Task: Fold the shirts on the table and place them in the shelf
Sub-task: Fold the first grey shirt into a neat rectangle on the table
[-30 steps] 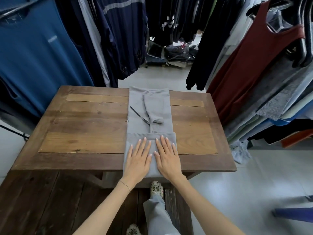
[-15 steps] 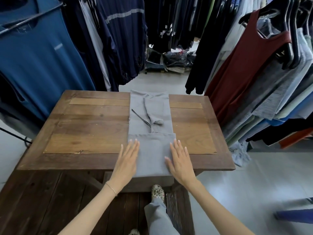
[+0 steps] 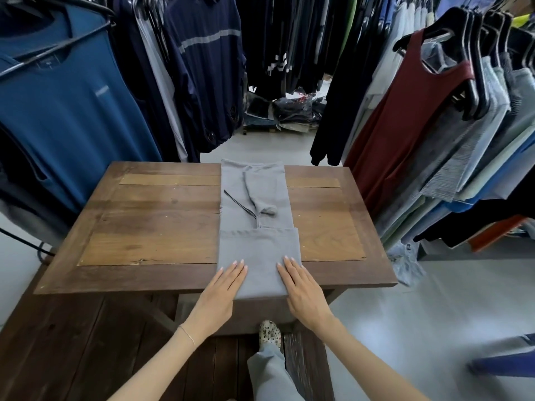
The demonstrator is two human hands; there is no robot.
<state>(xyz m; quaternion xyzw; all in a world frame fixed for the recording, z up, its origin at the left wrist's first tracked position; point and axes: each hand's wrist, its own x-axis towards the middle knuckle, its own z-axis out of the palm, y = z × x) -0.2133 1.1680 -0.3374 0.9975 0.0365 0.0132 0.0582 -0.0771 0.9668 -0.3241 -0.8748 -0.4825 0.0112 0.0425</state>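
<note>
A grey shirt (image 3: 257, 209) lies in a long narrow strip down the middle of the wooden table (image 3: 162, 227), sleeves folded in on top. Its near end is folded up into a flat panel (image 3: 259, 250) at the table's front edge. My left hand (image 3: 224, 287) lies flat with straight fingers on the panel's near left corner. My right hand (image 3: 301, 285) lies flat the same way on the near right corner. No shelf is in view.
Racks of hanging clothes crowd both sides: a blue shirt (image 3: 63, 111) on the left, a dark red top (image 3: 405, 123) and pale shirts on the right. Bagged clothes (image 3: 289, 111) lie on the floor beyond the table. My foot (image 3: 269, 334) stands under the front edge.
Both hands slid apart from the panel's middle to its side edges, then drew back toward me to the near corners. The shirt itself has not shifted.
</note>
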